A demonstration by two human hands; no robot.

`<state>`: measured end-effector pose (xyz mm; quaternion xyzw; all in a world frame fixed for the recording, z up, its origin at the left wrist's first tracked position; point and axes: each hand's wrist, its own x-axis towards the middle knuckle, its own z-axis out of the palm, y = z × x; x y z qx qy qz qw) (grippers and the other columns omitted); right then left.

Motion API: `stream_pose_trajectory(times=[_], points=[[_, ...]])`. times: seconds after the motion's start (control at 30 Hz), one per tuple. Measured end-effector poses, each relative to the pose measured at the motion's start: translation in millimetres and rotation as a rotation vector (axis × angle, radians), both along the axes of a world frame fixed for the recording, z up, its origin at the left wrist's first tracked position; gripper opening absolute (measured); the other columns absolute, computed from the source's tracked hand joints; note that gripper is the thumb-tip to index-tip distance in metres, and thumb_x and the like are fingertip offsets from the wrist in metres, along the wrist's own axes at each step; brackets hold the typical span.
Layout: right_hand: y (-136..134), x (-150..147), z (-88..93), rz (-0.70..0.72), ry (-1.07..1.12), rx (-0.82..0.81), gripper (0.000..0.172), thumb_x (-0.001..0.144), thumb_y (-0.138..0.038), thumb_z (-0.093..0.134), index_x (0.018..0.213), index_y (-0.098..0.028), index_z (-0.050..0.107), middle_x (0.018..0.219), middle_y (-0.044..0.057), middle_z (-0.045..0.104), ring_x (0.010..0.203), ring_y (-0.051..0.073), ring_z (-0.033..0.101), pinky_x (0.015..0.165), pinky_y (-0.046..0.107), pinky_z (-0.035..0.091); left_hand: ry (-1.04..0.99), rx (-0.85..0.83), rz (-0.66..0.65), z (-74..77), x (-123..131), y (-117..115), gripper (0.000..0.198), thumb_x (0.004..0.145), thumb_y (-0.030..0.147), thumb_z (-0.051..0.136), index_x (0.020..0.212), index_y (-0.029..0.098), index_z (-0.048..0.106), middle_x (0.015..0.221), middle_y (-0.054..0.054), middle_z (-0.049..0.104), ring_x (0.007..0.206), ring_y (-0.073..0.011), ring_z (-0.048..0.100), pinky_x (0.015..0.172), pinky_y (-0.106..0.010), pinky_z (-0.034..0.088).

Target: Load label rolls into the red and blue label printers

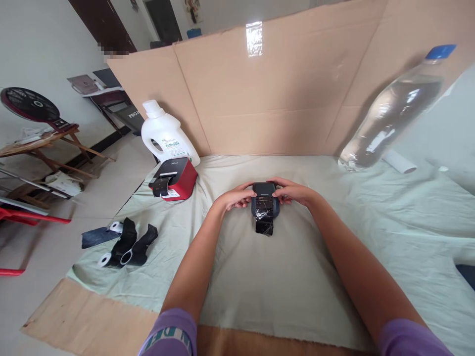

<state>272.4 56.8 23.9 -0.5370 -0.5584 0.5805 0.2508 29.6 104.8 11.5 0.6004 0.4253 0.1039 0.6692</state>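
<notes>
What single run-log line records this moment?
hands: left hand and right hand grip black printer | base: green cloth | nearby: red printer, untouched

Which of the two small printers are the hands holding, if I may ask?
The dark printer, between left hand and right hand; the red printer sits untouched beside the white jug.

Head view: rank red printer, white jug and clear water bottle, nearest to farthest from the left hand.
1. Red printer, left of the left hand.
2. White jug, behind the printer.
3. Clear water bottle, far right.
</notes>
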Motion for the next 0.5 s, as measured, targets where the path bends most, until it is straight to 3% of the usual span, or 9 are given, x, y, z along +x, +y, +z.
stream_pose_trajectory(times=[0.23, 0.5], points=[[-3.1, -0.3, 1.6, 0.017, 0.009, -0.026, 0.065, 0.074, -0.022, 0.065, 0.137, -0.028, 0.049, 0.094, 0.002, 0.063, 0.063, 0.013, 0.058, 0.045, 0.022, 0.033, 0.030, 0.041, -0.008, 2.6, -1.1, -7.2, 0.078, 0.081, 0.042, 0.066, 0.151, 0.029, 0.035, 0.065, 0.006, 0.051, 0.048, -0.0073, 0.049, 0.041, -0.016, 0.024], [-3.4, 0.9, -12.6, -0.018, 0.060, 0.007, 0.067, 0.076, -0.026, 0.065, 0.140, -0.029, 0.045, 0.093, 0.002, 0.064, 0.060, 0.012, 0.059, 0.043, 0.021, 0.032, 0.080, 0.139, 0.007, 1.9, -1.5, -17.0, 0.085, 0.078, 0.049, 0.072, 0.152, 0.031, 0.034, 0.068, 0.006, 0.052, 0.052, -0.0087, 0.055, 0.042, -0.017, 0.026]])
